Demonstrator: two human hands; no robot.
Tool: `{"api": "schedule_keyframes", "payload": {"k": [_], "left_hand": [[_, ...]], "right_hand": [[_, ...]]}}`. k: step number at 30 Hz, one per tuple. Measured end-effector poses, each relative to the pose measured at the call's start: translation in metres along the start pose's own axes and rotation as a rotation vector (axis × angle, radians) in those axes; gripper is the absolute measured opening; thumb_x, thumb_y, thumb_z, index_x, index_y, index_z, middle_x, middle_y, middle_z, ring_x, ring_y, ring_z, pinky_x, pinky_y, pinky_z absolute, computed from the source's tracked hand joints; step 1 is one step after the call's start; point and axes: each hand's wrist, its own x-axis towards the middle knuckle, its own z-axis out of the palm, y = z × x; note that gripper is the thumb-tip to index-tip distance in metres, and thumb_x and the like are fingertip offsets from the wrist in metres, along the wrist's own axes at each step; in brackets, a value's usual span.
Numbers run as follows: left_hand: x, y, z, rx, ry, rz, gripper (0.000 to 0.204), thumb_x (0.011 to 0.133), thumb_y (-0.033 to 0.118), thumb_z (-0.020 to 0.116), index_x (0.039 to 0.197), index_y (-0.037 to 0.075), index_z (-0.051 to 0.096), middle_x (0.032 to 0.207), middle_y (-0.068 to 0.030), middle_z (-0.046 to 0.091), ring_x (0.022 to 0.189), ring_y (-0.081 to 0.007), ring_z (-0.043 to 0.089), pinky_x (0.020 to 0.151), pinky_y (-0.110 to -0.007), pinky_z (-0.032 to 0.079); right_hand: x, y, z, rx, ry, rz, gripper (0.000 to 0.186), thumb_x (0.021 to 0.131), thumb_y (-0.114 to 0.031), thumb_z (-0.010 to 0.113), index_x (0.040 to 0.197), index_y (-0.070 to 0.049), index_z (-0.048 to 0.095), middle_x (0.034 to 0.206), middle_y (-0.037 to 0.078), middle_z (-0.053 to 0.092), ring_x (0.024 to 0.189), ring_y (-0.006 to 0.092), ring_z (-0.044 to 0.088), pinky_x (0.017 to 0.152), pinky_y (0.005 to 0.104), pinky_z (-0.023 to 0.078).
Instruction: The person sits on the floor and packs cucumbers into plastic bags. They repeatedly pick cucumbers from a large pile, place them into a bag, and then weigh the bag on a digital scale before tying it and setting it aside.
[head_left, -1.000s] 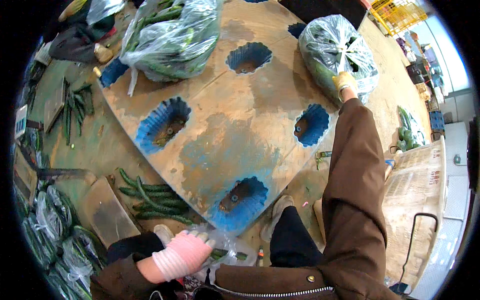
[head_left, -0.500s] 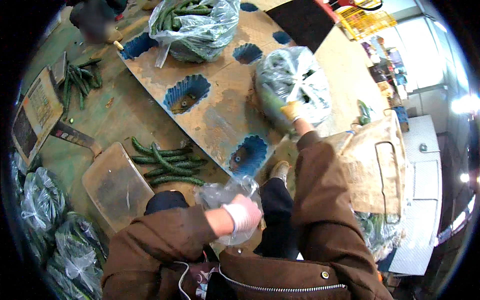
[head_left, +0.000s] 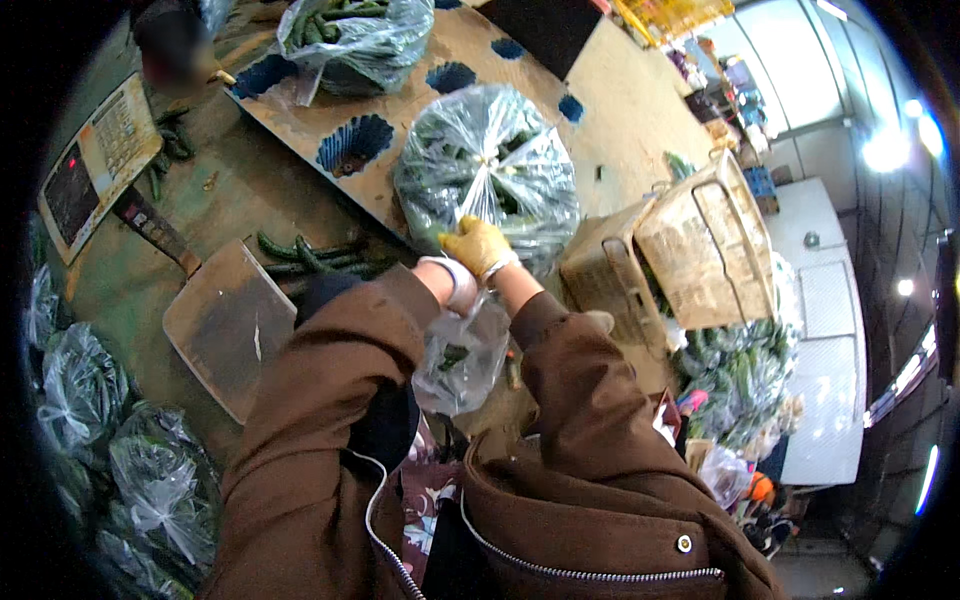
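Note:
My left hand (head_left: pixel 457 284), in a pale glove, is closed on a clear plastic bag (head_left: pixel 460 365) that hangs below it, with a dark green piece showing inside. Just above and touching it is my right hand (head_left: pixel 480 247), in a yellow glove, its fingers closed round a cucumber whose pale green end (head_left: pixel 430 237) pokes out to the left; the rest is hidden. Beyond both hands sits a big knotted clear bag of cucumbers (head_left: pixel 490 150) on a brown board (head_left: pixel 390 195) with blue-lined holes.
An open bag of cucumbers (head_left: pixel 355 50) stands at the board's far end. To the left are a scale (head_left: pixel 225 335), loose cucumbers (head_left: pixel 315 255) and filled bags (head_left: pixel 160 480). Worn crates (head_left: pixel 705 250) stand at right, with more bagged cucumbers (head_left: pixel 745 370) behind. A person (head_left: pixel 170 45) is at upper left.
My right hand has come in left and nearer with the cucumber, from beside the knotted bag. My left hand has gone up and forward with the plastic bag to meet it. The view has shifted.

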Motion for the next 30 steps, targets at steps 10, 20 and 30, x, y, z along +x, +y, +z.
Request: {"api": "schedule_keyframes", "payload": {"k": [10, 20, 30], "left_hand": [[0.025, 0.001, 0.010, -0.005, 0.134, -0.104, 0.031, 0.079, 0.031, 0.057, 0.087, 0.002, 0.063, 0.086, -0.0208, 0.064, 0.085, -0.0375, 0.061, 0.075, -0.043, 0.048], [0.051, 0.015, -0.033, -0.863, 0.363, -0.028, 0.017, 0.077, 0.015, 0.063, 0.078, -0.002, 0.062, 0.078, -0.0052, 0.062, 0.077, -0.0152, 0.058, 0.071, -0.029, 0.046], [0.124, -0.060, -0.101, -0.159, 1.358, -0.634, 0.052, 0.072, 0.051, 0.068, 0.093, 0.004, 0.064, 0.096, -0.0170, 0.061, 0.091, -0.0309, 0.057, 0.083, -0.041, 0.044]], "right_hand": [[-0.055, 0.278, 0.021, 0.554, 0.646, 0.270, 0.043, 0.083, -0.034, 0.060, 0.112, -0.003, 0.060, 0.108, 0.018, 0.062, 0.102, 0.0325, 0.059, 0.089, 0.0369, 0.044], [-0.103, 0.407, 0.270, 0.308, -0.086, 0.692, 0.051, 0.069, -0.038, 0.068, 0.111, -0.010, 0.059, 0.108, 0.018, 0.061, 0.101, 0.0372, 0.058, 0.085, 0.0441, 0.047], [-0.109, 0.464, 0.282, 1.496, 0.173, 1.081, 0.023, 0.080, -0.026, 0.061, 0.097, -0.013, 0.056, 0.083, 0.007, 0.060, 0.079, 0.0282, 0.060, 0.066, 0.0453, 0.049]]}}
